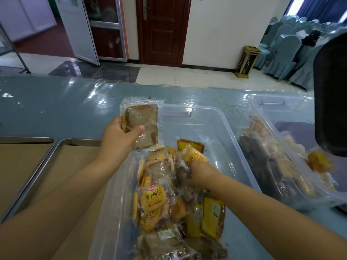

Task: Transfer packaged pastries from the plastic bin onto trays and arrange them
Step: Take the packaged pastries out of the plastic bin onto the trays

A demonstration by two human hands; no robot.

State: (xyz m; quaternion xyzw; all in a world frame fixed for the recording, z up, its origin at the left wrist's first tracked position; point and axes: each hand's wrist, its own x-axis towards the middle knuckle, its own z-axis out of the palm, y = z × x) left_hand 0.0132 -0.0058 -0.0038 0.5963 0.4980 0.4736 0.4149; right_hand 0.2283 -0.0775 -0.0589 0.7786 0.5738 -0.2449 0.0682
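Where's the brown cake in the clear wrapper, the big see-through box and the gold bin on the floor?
Brown cake slice in clear wrapper (145,119): head view, middle of the slice.
Big clear plastic bin (212,132): head view, bare bottom.
Gold-and-black waste bin (247,61): head view, front face.

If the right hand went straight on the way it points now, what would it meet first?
Right hand would likely meet the yellow packet at its fingertips, atop the pile in the plastic bin; they may already touch.
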